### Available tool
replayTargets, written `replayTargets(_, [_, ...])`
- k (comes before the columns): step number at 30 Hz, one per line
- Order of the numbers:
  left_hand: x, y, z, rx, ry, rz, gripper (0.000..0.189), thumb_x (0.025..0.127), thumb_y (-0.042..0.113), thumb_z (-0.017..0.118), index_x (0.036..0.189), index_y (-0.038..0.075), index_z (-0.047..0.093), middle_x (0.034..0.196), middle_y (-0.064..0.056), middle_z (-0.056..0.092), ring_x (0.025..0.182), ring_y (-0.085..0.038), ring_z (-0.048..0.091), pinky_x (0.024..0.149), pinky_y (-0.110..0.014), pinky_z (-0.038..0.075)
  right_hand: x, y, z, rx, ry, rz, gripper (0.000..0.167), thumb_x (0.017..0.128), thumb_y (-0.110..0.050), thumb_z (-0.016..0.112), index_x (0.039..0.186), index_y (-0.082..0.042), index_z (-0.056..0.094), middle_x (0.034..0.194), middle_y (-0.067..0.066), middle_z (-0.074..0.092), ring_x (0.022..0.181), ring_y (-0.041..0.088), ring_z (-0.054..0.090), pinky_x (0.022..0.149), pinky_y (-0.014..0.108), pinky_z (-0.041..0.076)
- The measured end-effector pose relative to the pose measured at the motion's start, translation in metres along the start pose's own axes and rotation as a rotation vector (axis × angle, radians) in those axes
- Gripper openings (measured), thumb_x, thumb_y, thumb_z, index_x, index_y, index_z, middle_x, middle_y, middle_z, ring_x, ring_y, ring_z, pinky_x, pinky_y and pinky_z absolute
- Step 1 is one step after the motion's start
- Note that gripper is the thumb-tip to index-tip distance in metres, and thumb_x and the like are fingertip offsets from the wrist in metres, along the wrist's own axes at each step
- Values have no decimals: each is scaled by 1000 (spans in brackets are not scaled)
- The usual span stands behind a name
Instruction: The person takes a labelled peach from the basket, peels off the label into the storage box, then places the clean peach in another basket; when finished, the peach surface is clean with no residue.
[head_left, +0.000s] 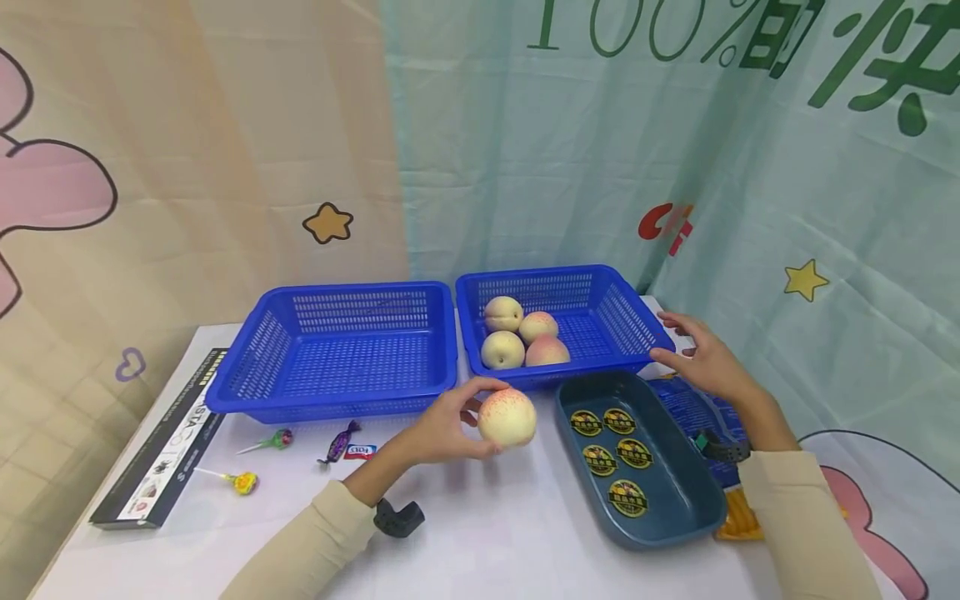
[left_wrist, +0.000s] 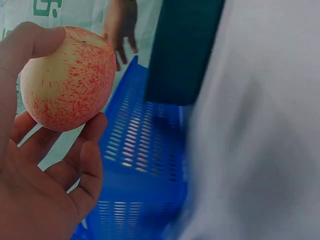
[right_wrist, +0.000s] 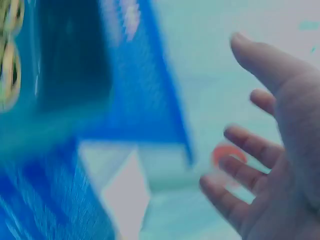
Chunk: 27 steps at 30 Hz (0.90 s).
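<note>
A pale peach with red speckles [head_left: 507, 417] is held in my left hand [head_left: 450, 423], above the table in front of the baskets. In the left wrist view the thumb lies on top of the peach [left_wrist: 70, 80] and the fingers curl beneath it. My right hand [head_left: 701, 357] hovers at the right corner of the right blue basket [head_left: 622, 325], fingers spread and holding nothing. Several peaches [head_left: 502, 350] lie in the left part of that basket. Nearest below the right hand is a dark teal tray [head_left: 675, 467] with several round black-and-gold stickers [head_left: 633, 452] on its bottom.
A second blue basket [head_left: 360, 358] stands at the left. Before it lie two lollipops [head_left: 243, 482], a purple-wrapped candy [head_left: 339, 442] and a small red-and-white packet [head_left: 360, 452]. A long black-and-white box [head_left: 165, 450] runs along the left edge. A blue package [head_left: 697, 408] is partly under the tray.
</note>
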<state>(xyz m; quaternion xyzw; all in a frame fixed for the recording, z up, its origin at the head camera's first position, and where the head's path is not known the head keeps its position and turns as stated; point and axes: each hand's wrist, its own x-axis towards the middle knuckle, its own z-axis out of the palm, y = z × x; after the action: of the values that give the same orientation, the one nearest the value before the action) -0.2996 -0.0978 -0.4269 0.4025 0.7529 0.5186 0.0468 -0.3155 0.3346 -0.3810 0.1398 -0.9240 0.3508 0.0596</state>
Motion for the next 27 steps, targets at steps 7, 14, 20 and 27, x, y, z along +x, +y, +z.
replayTargets(7, [82, 54, -35, -93, 52, 30, 73, 79, 6, 85, 143, 9, 50, 137, -7, 55, 104, -26, 67, 85, -44, 58, 7, 44, 1, 9, -60, 209, 88, 98, -45, 65, 161, -4, 18, 159, 35, 18, 137, 61, 26, 100, 78, 29])
replayTargets(14, [174, 46, -46, -118, 73, -18, 67, 84, 10, 82, 142, 8, 50, 139, -5, 53, 116, -25, 60, 90, -35, 55, 8, 47, 9, 52, 6, 183, 81, 97, -44, 67, 159, -6, 30, 162, 24, 23, 142, 56, 23, 102, 78, 28])
replayTargets(20, [207, 16, -18, 91, -81, -112, 67, 82, 17, 83, 142, 12, 52, 138, -7, 54, 119, -22, 54, 89, -30, 52, 5, 55, 15, 94, 19, 134, 71, 98, -34, 68, 155, -5, 38, 163, 19, 25, 143, 55, 24, 102, 78, 29])
replayTargets(27, [227, -3, 12, 259, -228, -153, 66, 80, 14, 85, 139, 16, 54, 135, -6, 56, 110, -19, 57, 90, -27, 48, 8, 61, 14, 144, 55, 104, 66, 99, -32, 67, 153, -2, 42, 163, 18, 26, 139, 53, 33, 92, 62, 50])
